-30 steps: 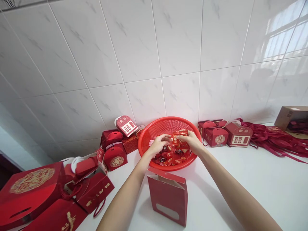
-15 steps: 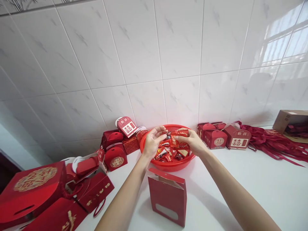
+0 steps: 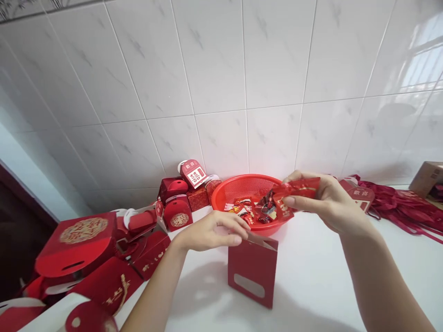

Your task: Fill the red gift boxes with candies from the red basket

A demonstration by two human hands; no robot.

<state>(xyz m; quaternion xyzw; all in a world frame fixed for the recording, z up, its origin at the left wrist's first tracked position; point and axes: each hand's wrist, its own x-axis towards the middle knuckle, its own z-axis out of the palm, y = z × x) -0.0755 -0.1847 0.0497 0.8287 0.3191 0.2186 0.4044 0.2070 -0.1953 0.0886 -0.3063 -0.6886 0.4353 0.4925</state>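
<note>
My right hand (image 3: 332,203) is closed round several red-wrapped candy packets (image 3: 286,196), held up above the right side of a red plastic basket (image 3: 221,191). More wrapped candies (image 3: 242,213) lie inside the basket. In front of the basket a red paper gift box (image 3: 252,265) with a pale oval window stands upright, its top open. My left hand (image 3: 212,230) grips the box's top left edge between thumb and fingers; the fingertips behind the edge are partly hidden.
At the left, red gift boxes (image 3: 78,242) lie piled along the white table (image 3: 311,281). A smaller stack (image 3: 178,212) stands against the tiled wall. To the right are another red box (image 3: 358,193), dark red ribbons (image 3: 391,203) and a cardboard box (image 3: 425,180).
Both hands have left the basket's middle. The right hand has lifted the candy packets towards the right; the left hand has come down onto the gift box's top edge.
</note>
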